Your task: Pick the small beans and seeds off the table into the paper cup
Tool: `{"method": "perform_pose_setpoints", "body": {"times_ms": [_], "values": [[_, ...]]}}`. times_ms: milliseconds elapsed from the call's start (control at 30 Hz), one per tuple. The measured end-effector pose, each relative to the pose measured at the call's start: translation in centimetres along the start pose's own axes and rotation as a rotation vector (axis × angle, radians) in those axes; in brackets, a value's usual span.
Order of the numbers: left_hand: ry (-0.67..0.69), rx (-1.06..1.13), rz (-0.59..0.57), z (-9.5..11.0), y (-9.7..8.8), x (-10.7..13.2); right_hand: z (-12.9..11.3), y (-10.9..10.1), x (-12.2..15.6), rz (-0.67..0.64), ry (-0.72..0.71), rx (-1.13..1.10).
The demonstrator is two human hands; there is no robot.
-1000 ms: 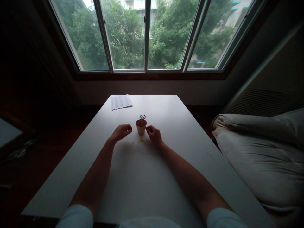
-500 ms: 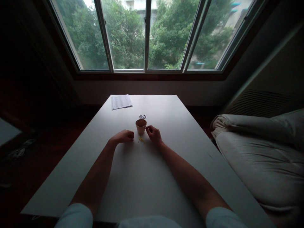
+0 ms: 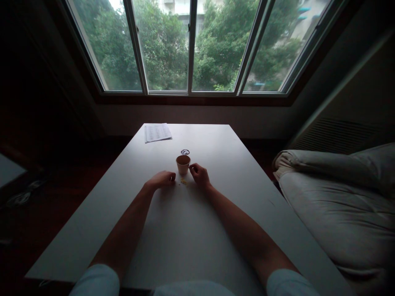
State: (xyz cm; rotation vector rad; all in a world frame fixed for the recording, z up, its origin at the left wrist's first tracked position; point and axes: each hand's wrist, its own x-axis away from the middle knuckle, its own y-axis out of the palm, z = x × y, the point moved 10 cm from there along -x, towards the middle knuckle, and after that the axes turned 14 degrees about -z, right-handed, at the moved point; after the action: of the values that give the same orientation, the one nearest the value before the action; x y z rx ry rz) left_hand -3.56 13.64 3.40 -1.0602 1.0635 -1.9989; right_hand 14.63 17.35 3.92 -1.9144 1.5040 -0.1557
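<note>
An upright paper cup [image 3: 183,165] stands on the white table, its inside dark brown. My right hand [image 3: 200,175] is at the cup's right side with fingers bent and pinched; their tips seem to touch the cup wall, though I cannot tell whether they hold anything. To the left, my left hand [image 3: 162,179] rests low over the table, fingers curled together; whatever may be in them is hidden. Small yellow crumbs [image 3: 183,181] lie on the table between both hands, just in front of the cup. Behind the cup is a small round item with a dark rim [image 3: 185,152].
Printed paper sheets [image 3: 157,132] lie at the far left corner of the white table [image 3: 191,234]. Beyond its far edge are a wall and a wide window [image 3: 189,49]. A pale folded cushion or bedding [image 3: 336,197] sits to the right of the table.
My left hand has shifted slightly to the right, closer to the yellow crumbs. My right hand and the cup have stayed in place.
</note>
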Motion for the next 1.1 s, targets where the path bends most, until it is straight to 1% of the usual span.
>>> {"method": "perform_pose_setpoints", "body": {"times_ms": [167, 267, 367, 433, 533, 600, 667, 767, 867, 967, 1100], "values": [[-0.014, -0.034, 0.058, 0.4, -0.5, 0.2, -0.2, 0.0, 0.0, -0.009, 0.001, 0.002], [0.022, -0.026, 0.103, 0.9, -0.9, 0.4, -0.3, 0.0, 0.0, -0.009, 0.009, 0.013], [0.088, -0.002, 0.159, 1.7, -1.4, 0.7, -0.3, -0.1, 0.0, -0.011, 0.017, 0.023], [0.151, 0.027, 0.233, 2.4, -2.2, 1.0, -0.2, 0.0, 0.0, -0.014, 0.019, 0.021], [0.224, 0.084, 0.391, 3.2, -4.0, 1.8, -0.1, 0.0, 0.0, -0.014, 0.016, 0.014], [0.242, 0.121, 0.479, 3.3, -4.9, 2.3, -0.1, 0.0, 0.0, -0.013, 0.016, 0.014], [0.246, 0.154, 0.534, 3.2, -5.6, 2.6, 0.0, 0.0, 0.0, -0.013, 0.019, 0.017], [0.210, 0.218, 0.600, 2.7, -6.1, 2.9, 0.0, 0.1, 0.0, -0.014, 0.024, 0.019], [0.109, 0.337, 0.694, 1.6, -6.1, 3.0, 0.1, 0.1, -0.1, -0.018, 0.032, 0.022], [0.008, 0.503, 0.784, 0.7, -5.5, 2.7, 0.1, 0.1, -0.1, -0.022, 0.039, 0.022], [0.000, 0.633, 0.827, 0.6, -4.6, 1.6, -0.1, 0.0, -0.1, -0.023, 0.025, 0.003]]}}
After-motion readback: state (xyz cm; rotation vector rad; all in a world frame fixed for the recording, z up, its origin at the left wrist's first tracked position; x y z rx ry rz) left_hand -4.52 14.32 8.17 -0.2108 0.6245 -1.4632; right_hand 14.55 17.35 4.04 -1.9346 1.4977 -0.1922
